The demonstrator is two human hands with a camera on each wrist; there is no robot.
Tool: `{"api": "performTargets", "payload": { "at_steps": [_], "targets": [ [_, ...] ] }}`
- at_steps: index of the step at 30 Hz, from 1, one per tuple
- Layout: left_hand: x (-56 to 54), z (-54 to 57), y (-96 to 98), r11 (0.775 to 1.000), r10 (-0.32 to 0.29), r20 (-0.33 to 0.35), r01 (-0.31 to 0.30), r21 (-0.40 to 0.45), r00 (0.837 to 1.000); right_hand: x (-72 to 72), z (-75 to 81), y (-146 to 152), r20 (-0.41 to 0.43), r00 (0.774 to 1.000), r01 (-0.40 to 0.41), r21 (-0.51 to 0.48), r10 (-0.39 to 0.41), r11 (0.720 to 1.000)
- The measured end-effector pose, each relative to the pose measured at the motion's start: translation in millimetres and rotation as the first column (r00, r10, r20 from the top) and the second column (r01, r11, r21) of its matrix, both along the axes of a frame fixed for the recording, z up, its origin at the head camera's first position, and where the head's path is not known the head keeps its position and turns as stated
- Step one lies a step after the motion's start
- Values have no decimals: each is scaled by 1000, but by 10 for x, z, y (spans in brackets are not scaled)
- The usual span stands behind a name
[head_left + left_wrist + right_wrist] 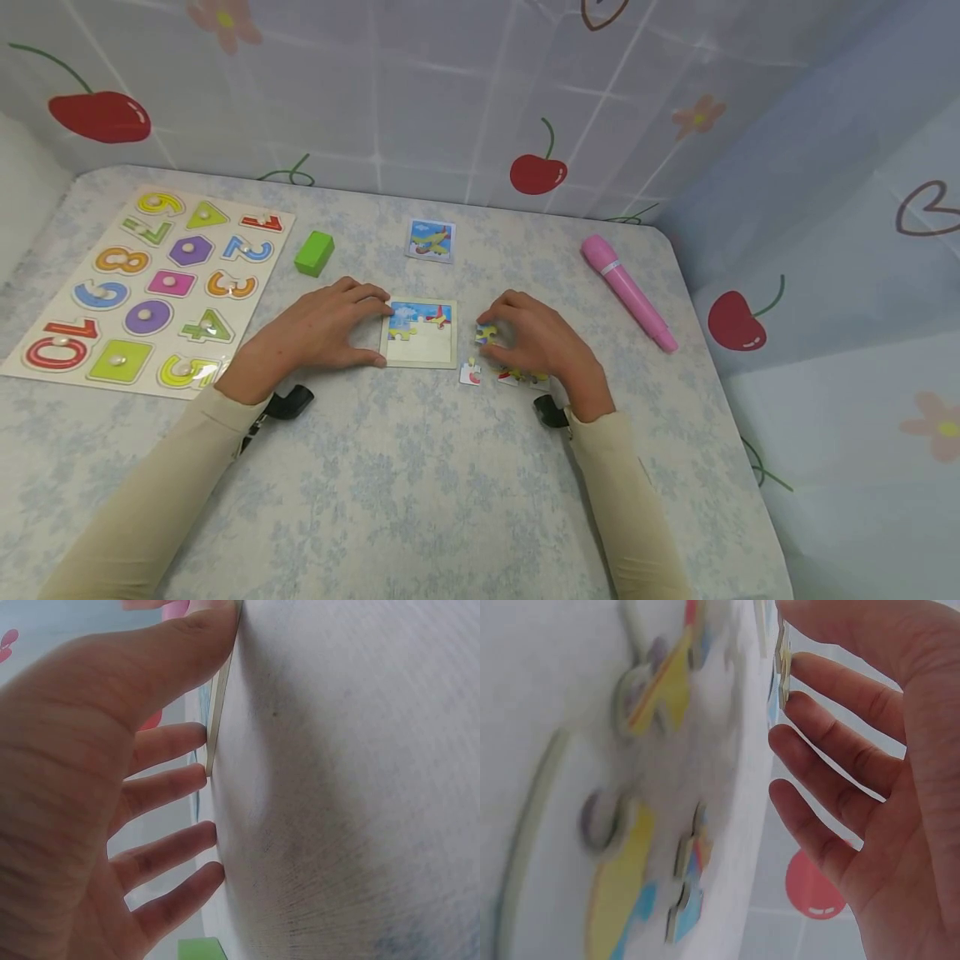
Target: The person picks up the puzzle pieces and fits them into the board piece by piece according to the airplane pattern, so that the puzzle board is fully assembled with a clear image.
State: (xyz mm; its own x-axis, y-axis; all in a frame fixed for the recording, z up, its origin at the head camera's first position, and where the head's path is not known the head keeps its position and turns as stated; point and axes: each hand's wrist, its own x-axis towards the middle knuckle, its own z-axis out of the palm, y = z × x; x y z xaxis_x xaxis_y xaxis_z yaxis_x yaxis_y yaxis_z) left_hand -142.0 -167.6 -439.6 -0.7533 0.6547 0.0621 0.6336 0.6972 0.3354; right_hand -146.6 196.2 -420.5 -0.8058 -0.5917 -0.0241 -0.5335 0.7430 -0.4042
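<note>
A small square puzzle tray [422, 367] lies on the table, its upper part and left side filled with sky and red plane pieces. My left hand [326, 325] rests at the tray's left edge, thumb at the near corner and fingers at the far one. In the left wrist view those fingers [169, 746] look nearly straight. Just right of the tray, my right hand [536, 333] pinches a yellow-and-blue puzzle piece [486, 334] between thumb and fingertips. In the right wrist view the piece [784, 667] is seen edge-on. A loose piece [470, 372] lies below it; others [508, 377] are partly under the hand.
Behind the tray lies a square picture card [431, 241] of a yellow plane. A green block [314, 253] and a large number-and-shape board [172, 283] are to the left. A pink microphone-shaped toy [630, 293] lies at the right. A patterned curtain [450, 100] borders the table's back.
</note>
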Motion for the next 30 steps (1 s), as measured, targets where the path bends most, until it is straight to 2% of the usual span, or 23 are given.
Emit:
{"api": "performTargets", "payload": {
  "at_steps": [21,30],
  "targets": [
    [4,-17,-6,1000,7,4,-7,-3,1000,-130,70,-405,0,996,-86,3,86,996],
    [1,-6,-1,1000,3,3,-3,7,1000,-159,62,-589,27,995,-99,7,99,995]
  ]
}}
